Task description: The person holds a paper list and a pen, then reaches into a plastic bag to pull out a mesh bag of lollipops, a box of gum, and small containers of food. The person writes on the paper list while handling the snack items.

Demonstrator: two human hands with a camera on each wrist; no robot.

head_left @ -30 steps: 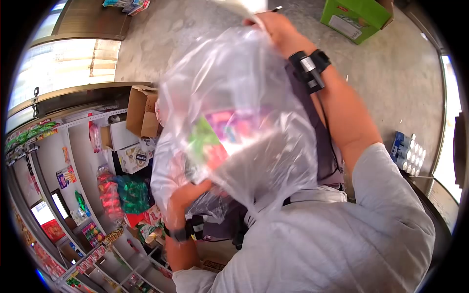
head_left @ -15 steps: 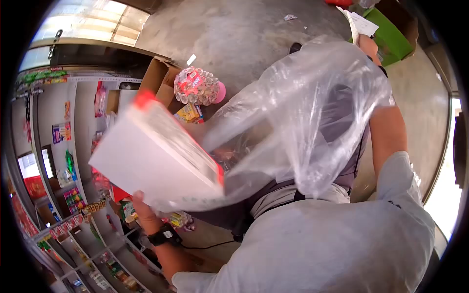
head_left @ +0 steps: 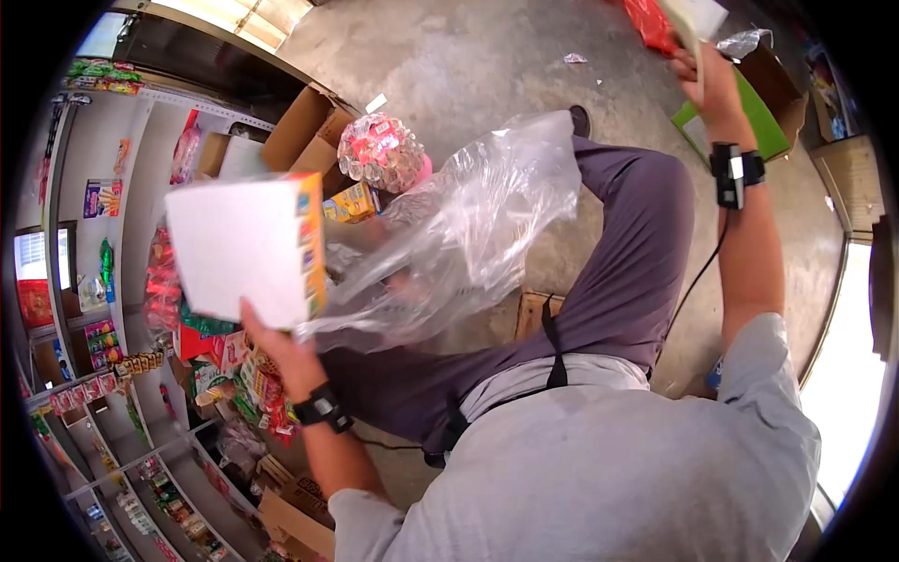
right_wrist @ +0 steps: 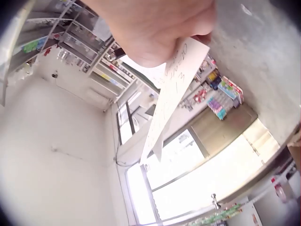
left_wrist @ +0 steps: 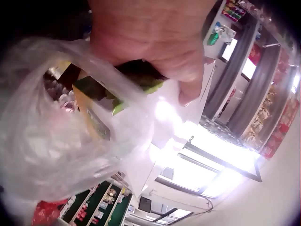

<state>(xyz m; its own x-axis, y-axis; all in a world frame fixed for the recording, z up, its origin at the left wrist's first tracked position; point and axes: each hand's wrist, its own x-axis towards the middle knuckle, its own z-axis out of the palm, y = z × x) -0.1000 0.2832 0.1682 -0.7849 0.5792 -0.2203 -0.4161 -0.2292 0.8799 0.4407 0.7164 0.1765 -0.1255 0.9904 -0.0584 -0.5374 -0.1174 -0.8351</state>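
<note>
In the head view my left hand (head_left: 281, 356) grips the lower edge of a box with a plain white face (head_left: 239, 248) and a colourful printed side. A clear plastic bag (head_left: 506, 187) trails from beside the box across the lap. The left wrist view shows that hand (left_wrist: 150, 42) over the box (left_wrist: 176, 103), the thumb on its white face and the bag (left_wrist: 56, 146) at the left. Raised far to the right, my right hand (head_left: 716, 89) pinches some paper (head_left: 698, 19). Up close, the paper (right_wrist: 167, 99) bears handwritten figures.
Shelves (head_left: 140, 450) of small packets line the left. Near them are an open cardboard box (head_left: 295, 131), a clear knobbly jar (head_left: 379, 150) and a yellow packet (head_left: 351, 201) on the floor. A green carton (head_left: 758, 117) and a red bag (head_left: 649, 23) are at the far right.
The plastic bag has come down off the box, which first showed inside it, and now trails over the lap. My left hand moved left with the box; my right hand moved right with the paper.
</note>
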